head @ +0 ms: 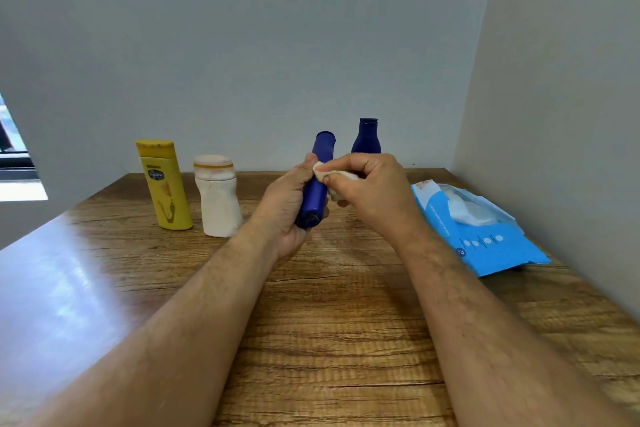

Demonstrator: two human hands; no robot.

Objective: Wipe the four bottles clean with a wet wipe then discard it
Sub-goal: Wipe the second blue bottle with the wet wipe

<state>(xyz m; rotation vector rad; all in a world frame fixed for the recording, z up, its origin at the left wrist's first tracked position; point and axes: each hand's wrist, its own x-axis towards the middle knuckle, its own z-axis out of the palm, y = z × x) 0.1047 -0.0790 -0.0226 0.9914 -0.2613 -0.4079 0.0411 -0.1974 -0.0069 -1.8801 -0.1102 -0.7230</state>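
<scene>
My left hand [287, 208] grips a slim dark blue bottle [316, 194] above the table, tilted with its base toward me and its cap pointing away. My right hand [370, 191] pinches a crumpled white wet wipe [337, 178] and presses it against the bottle's right side. A second dark blue bottle [367, 137] stands upright behind my right hand, its lower part hidden. At the back left of the table stand a yellow bottle [164, 184] and, to its right, a white bottle [218, 198].
A blue pack of wet wipes [485, 239] lies open at the right of the wooden table [329, 322], a white wipe sticking out of its opening. Walls close the table in behind and on the right. A window is at the far left.
</scene>
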